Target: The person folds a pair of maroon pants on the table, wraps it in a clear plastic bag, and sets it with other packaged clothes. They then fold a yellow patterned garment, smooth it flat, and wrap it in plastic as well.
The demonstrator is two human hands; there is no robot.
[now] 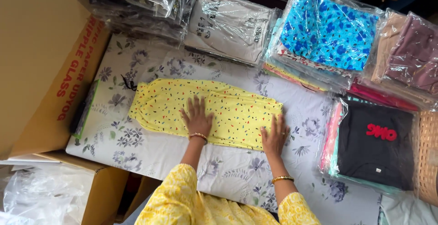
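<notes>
— What do we have under our hands?

— A yellow garment [205, 111] of soft matt cloth with small coloured specks, lying flat on the table's [150, 149] floral sheet, also matt cloth.

— And along the far edge?

— Folded clothes in glossy clear plastic bags: a blue flowered pack [326, 28], a grey pack [228, 22], a black pack [372, 145] at the right edge. The plastic is crinkled and shiny.

— The left edge?

— A brown cardboard box [41, 56], dull and smooth. Our bangles [282, 178] look like polished metal.
</notes>
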